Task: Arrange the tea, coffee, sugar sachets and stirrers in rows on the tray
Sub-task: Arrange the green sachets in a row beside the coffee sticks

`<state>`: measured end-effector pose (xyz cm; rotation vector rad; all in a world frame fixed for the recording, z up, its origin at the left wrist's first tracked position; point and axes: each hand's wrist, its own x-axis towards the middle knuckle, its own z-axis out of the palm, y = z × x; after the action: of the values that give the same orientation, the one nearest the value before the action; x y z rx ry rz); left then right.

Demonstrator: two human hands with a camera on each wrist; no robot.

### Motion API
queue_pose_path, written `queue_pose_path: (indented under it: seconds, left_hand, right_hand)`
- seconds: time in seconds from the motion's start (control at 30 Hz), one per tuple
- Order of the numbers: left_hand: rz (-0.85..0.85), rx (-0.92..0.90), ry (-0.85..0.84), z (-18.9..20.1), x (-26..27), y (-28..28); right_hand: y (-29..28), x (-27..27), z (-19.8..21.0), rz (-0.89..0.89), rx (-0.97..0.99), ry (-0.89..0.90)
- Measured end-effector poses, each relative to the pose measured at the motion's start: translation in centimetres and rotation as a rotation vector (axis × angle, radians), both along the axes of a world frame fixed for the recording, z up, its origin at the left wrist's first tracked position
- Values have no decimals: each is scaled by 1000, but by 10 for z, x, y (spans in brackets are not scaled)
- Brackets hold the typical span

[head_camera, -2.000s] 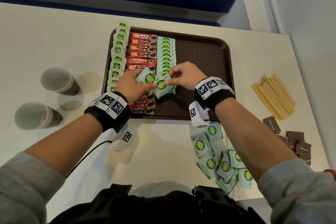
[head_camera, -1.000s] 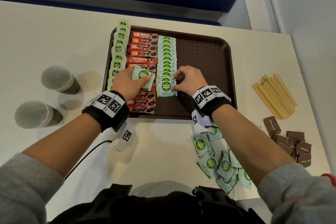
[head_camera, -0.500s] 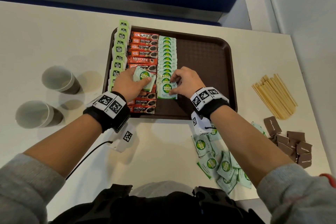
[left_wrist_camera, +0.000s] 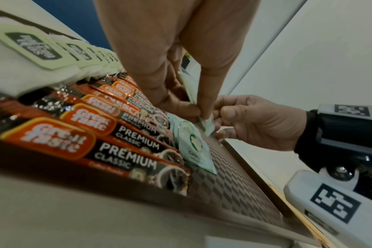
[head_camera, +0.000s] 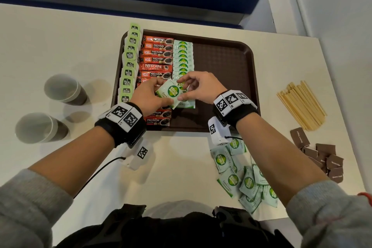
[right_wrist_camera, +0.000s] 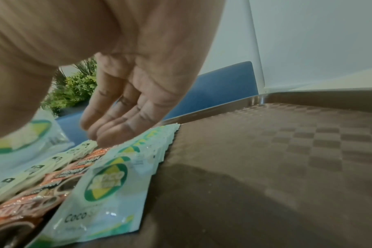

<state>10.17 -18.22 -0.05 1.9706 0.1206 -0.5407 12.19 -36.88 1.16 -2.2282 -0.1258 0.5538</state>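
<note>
Pinching a sugar sachet [head_camera: 170, 92], the left hand [head_camera: 148, 94] holds it against the right hand [head_camera: 201, 86]'s loose fingertips.

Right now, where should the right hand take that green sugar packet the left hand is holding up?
Probably the free right-hand corner of the sugar packet, approached from the right. The left hand pinches its left side, tilting it above the tray, so that corner faces the right hand.
</note>
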Motion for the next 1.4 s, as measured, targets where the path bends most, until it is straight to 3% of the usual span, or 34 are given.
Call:
queue_pose_path:
  seconds: [0.13,0.47,0.63,0.9,1.4]
  left_hand:
    - [3,-86,62,1,-6,-6]
    - [-70,241,-174,0,2,-8]
    - [-213,337,-212,-2,-2,-14]
    - [-418,648,-299,-5,-9,-28]
    - [-460,791,-304,-3,-12,-34]
  right_hand:
    - [1,0,1,43,-20,38]
    - [-18,-12,-10,186,-302,59]
    - [-13,-14,-17,99,-294,6]
    - [-11,-16,-24,-12,-274,-90]
    - [-9,-19,-27,-110,-238,-111]
